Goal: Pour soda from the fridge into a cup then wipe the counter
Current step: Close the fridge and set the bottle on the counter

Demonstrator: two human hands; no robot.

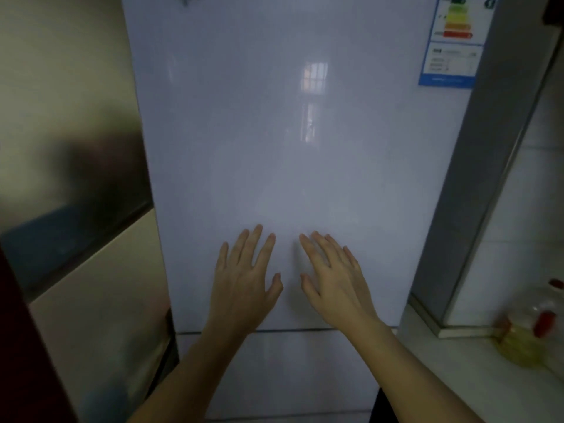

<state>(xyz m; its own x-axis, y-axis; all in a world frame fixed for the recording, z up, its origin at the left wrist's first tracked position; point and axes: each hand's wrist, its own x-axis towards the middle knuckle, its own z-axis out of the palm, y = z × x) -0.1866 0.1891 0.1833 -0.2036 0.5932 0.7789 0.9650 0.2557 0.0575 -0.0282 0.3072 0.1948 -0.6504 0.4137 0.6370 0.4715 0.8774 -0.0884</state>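
A tall white fridge (274, 132) fills the middle of the head view, its upper door closed. My left hand (244, 282) and my right hand (332, 282) are both raised side by side in front of the lower part of that door, fingers straight and spread, holding nothing. Whether the palms touch the door I cannot tell. A seam (290, 330) just below my wrists separates the upper door from a lower one. No soda and no cup are visible.
A white counter (451, 370) runs along the right beside the fridge, with a clear bottle of yellow liquid with a red cap (525, 337) on it. An energy label (457, 41) sticks to the door's top right. A beige wall (91, 300) stands left.
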